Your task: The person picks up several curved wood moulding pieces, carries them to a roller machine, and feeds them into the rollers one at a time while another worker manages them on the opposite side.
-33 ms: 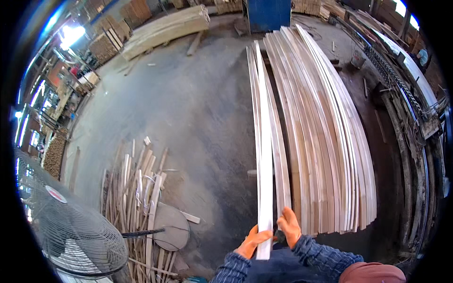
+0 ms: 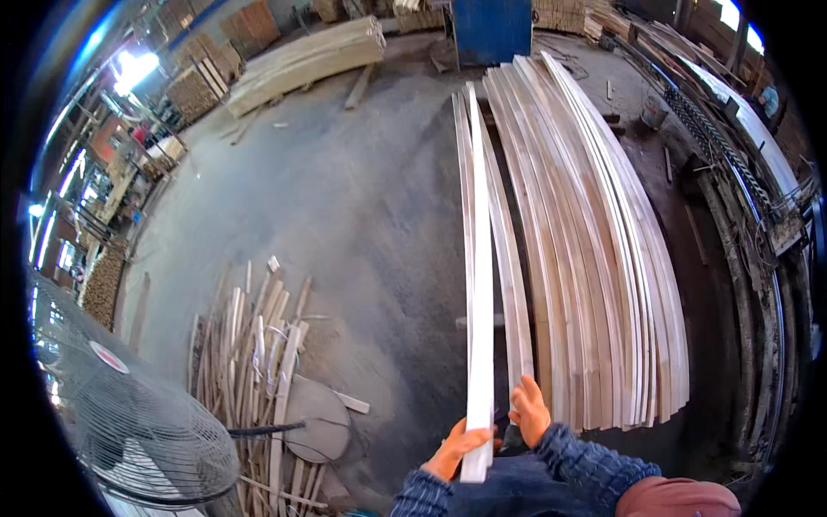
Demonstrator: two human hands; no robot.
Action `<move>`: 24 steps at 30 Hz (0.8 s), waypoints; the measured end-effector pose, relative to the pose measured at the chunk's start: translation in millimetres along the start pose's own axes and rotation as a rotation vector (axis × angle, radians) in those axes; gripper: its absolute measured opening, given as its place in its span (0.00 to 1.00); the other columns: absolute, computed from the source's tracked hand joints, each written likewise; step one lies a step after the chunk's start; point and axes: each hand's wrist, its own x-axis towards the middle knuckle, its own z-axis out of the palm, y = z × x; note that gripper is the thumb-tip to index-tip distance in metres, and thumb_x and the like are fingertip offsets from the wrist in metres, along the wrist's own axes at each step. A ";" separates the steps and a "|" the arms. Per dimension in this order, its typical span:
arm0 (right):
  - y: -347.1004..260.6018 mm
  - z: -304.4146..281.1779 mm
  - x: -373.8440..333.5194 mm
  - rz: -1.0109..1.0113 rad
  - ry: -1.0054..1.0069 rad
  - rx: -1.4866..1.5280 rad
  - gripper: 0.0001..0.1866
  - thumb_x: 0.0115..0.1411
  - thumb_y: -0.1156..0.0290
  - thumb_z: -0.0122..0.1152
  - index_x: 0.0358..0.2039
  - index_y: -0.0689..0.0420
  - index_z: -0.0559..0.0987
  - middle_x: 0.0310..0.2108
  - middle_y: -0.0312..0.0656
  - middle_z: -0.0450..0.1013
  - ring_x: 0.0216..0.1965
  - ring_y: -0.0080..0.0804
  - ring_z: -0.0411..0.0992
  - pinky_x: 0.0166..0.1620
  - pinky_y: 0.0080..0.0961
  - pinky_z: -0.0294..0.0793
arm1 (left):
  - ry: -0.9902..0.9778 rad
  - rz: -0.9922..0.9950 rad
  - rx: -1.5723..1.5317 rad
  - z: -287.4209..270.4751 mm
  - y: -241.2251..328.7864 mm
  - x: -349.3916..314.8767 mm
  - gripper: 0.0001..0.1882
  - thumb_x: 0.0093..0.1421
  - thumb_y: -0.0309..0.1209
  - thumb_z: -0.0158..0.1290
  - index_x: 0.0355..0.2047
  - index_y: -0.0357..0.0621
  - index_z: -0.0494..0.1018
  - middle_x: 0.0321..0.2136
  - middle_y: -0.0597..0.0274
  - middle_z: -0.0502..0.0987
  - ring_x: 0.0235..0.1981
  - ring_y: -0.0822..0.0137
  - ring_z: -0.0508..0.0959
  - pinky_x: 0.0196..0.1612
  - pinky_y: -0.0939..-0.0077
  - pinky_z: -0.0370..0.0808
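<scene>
My left hand (image 2: pixel 455 448) is wrapped around the near end of a long, pale wooden board (image 2: pixel 481 345), which runs away from me. The board's near end tips slightly left, and its far end lies over narrower boards (image 2: pixel 514 327). Just right of it, my right hand (image 2: pixel 530 411) is raised with fingers stretched out and thumb apart, holding nothing. It is beside the near ends of those narrower boards; whether it touches them I cannot tell.
A wide stack of long boards (image 2: pixel 594 284) fills the right. Scrap sticks (image 2: pixel 258 345) and a round fan base (image 2: pixel 317 422) are at lower left, beside a caged fan (image 2: pixel 146 414). A timber bundle (image 2: pixel 306 65) and blue cabinet (image 2: pixel 493 33) stand far off; machinery rails (image 2: pixel 732 155) line the right.
The near end of the held board has shifted a little left and turned, with my left hand following. My right hand's fingers have straightened. The whole view has shifted slightly.
</scene>
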 end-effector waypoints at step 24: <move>16.4 276.5 168.6 0.415 -0.637 0.707 0.42 0.62 0.31 0.55 0.59 0.59 0.73 0.49 0.59 0.78 0.48 0.57 0.78 0.53 0.61 0.78 | 0.804 -0.168 0.567 -69.1 -10.6 -360.9 0.35 0.67 0.44 0.54 0.71 0.50 0.58 0.46 0.49 0.76 0.50 0.55 0.77 0.57 0.53 0.73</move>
